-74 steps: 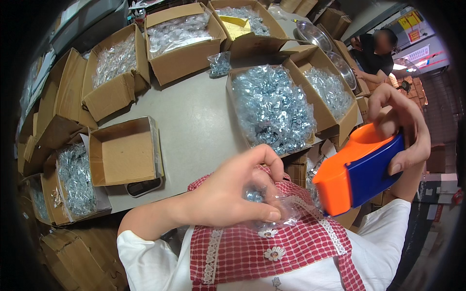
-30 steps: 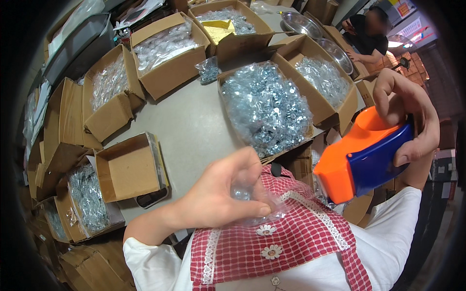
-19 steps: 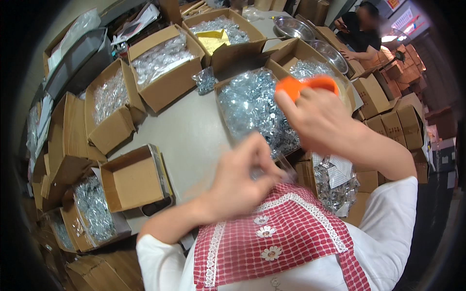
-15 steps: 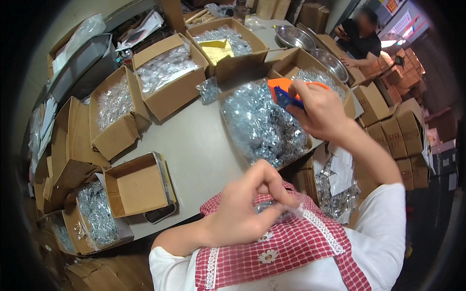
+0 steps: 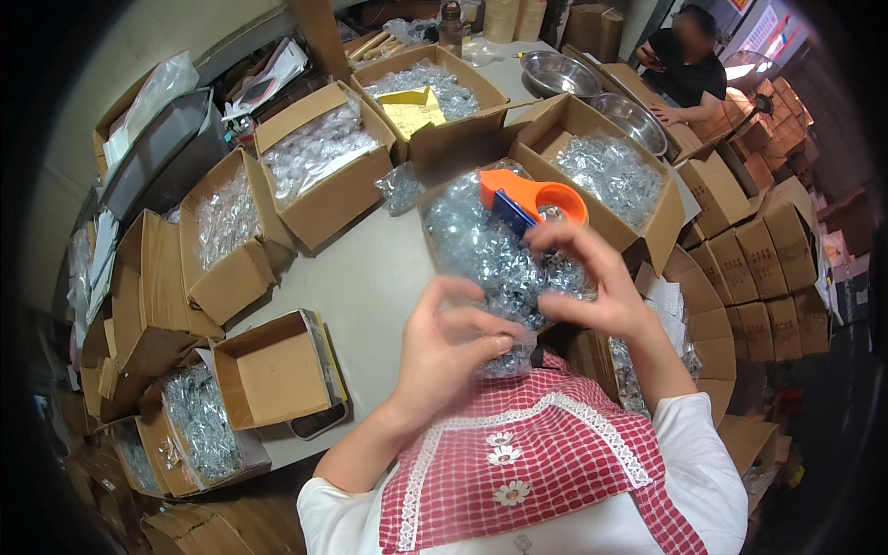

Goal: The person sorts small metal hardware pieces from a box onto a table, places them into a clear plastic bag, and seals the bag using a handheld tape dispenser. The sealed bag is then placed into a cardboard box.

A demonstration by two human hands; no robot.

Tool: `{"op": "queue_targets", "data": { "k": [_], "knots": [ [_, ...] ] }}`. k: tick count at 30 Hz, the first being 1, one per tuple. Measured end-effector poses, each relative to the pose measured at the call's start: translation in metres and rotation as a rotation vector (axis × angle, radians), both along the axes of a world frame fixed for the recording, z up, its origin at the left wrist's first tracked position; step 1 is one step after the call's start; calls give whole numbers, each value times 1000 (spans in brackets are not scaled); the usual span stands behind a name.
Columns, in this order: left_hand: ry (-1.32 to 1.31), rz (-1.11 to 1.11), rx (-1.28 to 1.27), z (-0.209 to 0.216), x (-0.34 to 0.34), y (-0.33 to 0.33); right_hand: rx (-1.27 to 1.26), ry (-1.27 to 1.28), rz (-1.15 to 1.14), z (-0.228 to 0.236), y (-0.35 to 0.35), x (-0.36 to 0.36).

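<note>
My left hand (image 5: 439, 347) pinches a small clear plastic bag (image 5: 511, 359) between thumb and fingers, low in front of my apron. What is inside the bag is hard to make out. My right hand (image 5: 597, 282) is to the right of it, thumb and fingers spread with nothing between them. Just beyond its fingertips, an orange tool (image 5: 518, 194) with a round ring and a blue bar, possibly a tape dispenser, lies on a heap of small clear bags of shiny metal parts (image 5: 462, 227) in a carton.
Cardboard cartons of bagged parts (image 5: 324, 139) line the far and left sides of the grey table (image 5: 356, 268). A shallow carton (image 5: 277, 370) stands at the left edge. Two steel bowls (image 5: 560, 74) are at the back. Another person (image 5: 684, 69) sits at the far right.
My right hand has let go of the orange tool, which now lies on the bags, and has come back toward me. My left hand has moved up and forward with its bag.
</note>
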State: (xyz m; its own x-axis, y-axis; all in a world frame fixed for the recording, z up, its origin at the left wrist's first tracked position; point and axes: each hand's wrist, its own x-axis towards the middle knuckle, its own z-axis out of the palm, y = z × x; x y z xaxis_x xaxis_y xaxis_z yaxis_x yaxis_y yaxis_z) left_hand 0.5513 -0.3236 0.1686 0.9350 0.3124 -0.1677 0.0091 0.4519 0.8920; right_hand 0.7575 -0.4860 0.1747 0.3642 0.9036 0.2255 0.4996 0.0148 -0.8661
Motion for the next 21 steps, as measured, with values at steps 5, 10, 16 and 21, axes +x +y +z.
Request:
{"op": "queue_targets", "data": {
  "k": [5, 10, 16, 21],
  "knots": [
    [37, 31, 69, 1, 10, 0, -48, 43, 79, -18, -13, -36],
    [66, 138, 127, -27, 29, -6, 89, 79, -145, -63, -6, -40],
    [179, 106, 228, -54, 40, -8, -36, 347, -177, -79, -8, -32],
    [149, -75, -63, -27, 29, -3, 93, 893, 16, -40, -15, -6]
  ]
}}
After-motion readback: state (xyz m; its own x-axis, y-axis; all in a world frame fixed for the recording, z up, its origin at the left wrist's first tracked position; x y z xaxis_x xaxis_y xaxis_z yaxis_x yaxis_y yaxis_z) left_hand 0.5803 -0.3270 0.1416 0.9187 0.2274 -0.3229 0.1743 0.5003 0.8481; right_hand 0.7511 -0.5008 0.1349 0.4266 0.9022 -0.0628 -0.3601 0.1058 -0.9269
